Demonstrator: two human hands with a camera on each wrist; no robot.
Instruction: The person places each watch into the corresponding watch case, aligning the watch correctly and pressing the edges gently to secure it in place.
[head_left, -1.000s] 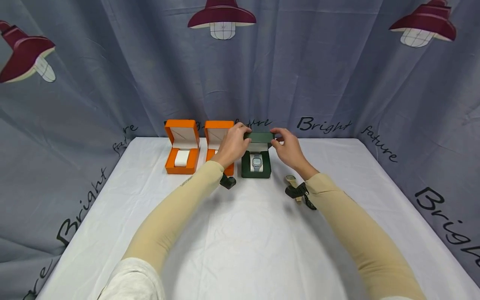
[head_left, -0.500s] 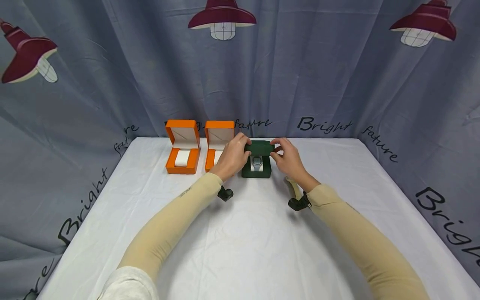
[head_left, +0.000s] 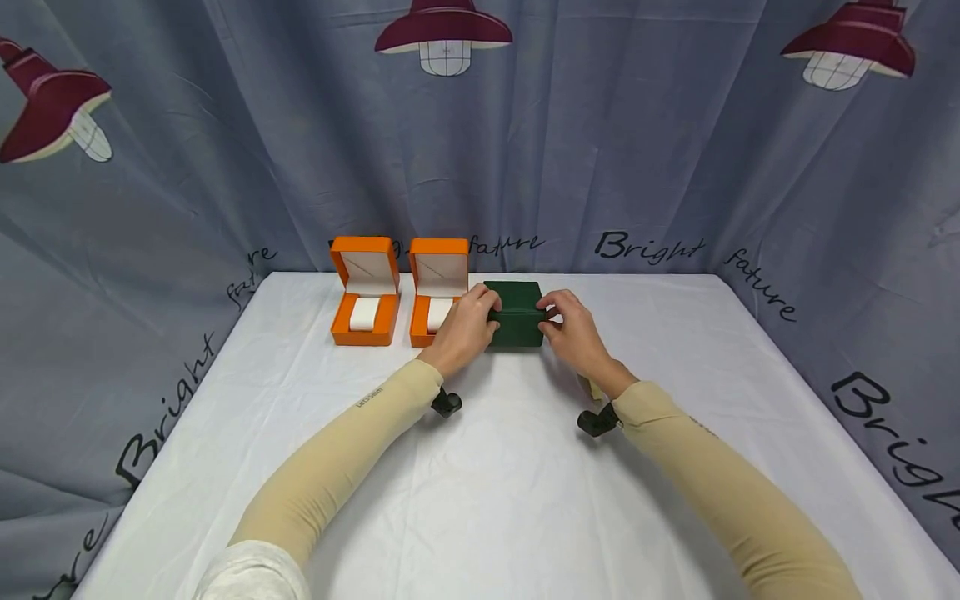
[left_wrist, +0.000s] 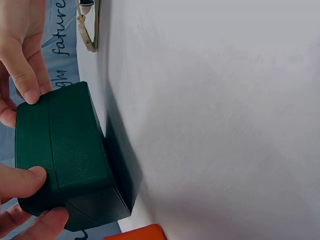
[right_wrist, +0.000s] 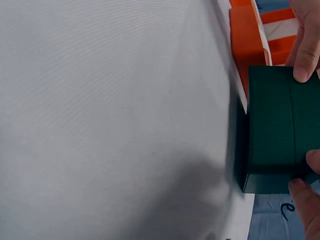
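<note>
A dark green watch box (head_left: pixel 516 323) stands with its lid down, hiding the watch inside. At its left side my left hand (head_left: pixel 465 331) pinches the lid with thumb and fingers. My right hand (head_left: pixel 577 335) grips the opposite side in the same way. The left wrist view shows the thumb of my left hand (left_wrist: pixel 30 187) on the front of the green box (left_wrist: pixel 70 145), close to the seam between lid and base. In the right wrist view, a finger and thumb of my right hand (right_wrist: pixel 306 197) lie at the near corner.
Two orange watch boxes, the outer one (head_left: pixel 339 334) and the inner one (head_left: pixel 439 248), stand with lids up and white cushions inside, left of the green box. A beige watch (head_left: pixel 592 389) lies partly hidden under my right wrist. Grey curtain (head_left: pixel 480 167) hangs behind the white table (head_left: pixel 495 483).
Both hands have brought the green box's lid forward and down, from raised to closed, covering the silver watch on its cushion. The orange boxes have not moved.
</note>
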